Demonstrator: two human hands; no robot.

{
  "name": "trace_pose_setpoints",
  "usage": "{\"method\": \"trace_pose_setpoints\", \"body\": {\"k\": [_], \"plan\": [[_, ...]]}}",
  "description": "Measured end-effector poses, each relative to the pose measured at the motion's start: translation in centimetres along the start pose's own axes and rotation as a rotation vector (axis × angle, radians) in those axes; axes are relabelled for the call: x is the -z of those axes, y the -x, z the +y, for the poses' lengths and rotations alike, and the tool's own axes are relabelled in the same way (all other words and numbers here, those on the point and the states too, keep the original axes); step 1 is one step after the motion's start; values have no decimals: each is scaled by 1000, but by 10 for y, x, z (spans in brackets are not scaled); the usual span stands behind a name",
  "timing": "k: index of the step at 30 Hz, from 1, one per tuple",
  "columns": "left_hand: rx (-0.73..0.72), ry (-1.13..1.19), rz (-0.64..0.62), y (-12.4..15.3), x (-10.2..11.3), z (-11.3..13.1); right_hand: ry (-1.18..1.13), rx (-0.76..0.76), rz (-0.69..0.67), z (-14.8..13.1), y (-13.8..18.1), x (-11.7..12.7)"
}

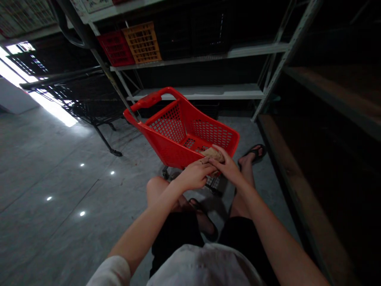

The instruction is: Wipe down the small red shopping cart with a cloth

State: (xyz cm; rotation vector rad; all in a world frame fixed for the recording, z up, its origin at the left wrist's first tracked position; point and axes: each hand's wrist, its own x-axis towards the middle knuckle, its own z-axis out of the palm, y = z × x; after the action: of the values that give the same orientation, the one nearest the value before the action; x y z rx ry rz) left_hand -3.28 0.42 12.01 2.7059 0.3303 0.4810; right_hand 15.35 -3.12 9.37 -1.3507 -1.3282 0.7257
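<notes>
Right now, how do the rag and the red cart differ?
Color: the rag is tan; the red cart is bright red.
Size: the rag is far smaller than the cart.
Shape: the rag looks crumpled; the cart keeps a firm basket form with perforated walls.
Place: the rag is in the right hand; the cart stands on the floor.

You are in a shop or its storeroom, judging by the cart (175, 152), the metal shelves (196, 94), stacking crates (143, 43) and concrete floor (59, 171).
</notes>
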Motion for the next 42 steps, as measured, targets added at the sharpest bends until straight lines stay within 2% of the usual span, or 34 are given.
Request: {"method": "trace_pose_setpoints", "body": {"k": [2, 3, 5, 7, 8, 9, 11, 14, 17, 20, 25, 28, 32, 36, 39, 42], "plan": [[-24, 106, -61, 4, 19, -11, -19, 6, -8, -1, 3, 6], [0, 156, -57, 7, 29, -17, -11, 16, 36, -1, 4, 10], [138, 167, 40, 10, 47, -29, 73, 50, 201, 2, 9, 18], [336, 18, 170, 9, 60, -41, 239, 89, 337, 5, 18, 23], [417, -85, 200, 7, 63, -46, 324, 113, 351, 7, 23, 22], [471, -189, 191, 4, 62, -49, 388, 143, 333, 8, 28, 19], [505, -373, 98, -3, 55, -53, 450, 216, 250, 7, 36, 5], [491, -570, 17, -10, 36, -54, 536, 304, 134, 0, 39, -19], [444, -621, 56, -5, 27, -58, 688, 319, 35, -2, 31, -22], [373, -603, 97, 4, 31, -64, 722, 363, -86, 4, 25, -1], [290, -550, 126, 17, 39, -73, 634, 406, -338, 19, 22, 39], [273, -559, 131, 24, 42, -76, 655, 352, -325, 28, 2, 61], [264, -549, 125, 32, 44, -78, 649, 274, -178, 43, -55, 86], [250, -541, 103, 36, 49, -82, 629, 320, -191, 53, -97, 86], [250, -549, 57, 37, 55, -91, 632, 312, -232, 53, -95, 73], [283, -531, 5, 41, 66, -109, 686, 313, -257, 46, -75, 57]]}}
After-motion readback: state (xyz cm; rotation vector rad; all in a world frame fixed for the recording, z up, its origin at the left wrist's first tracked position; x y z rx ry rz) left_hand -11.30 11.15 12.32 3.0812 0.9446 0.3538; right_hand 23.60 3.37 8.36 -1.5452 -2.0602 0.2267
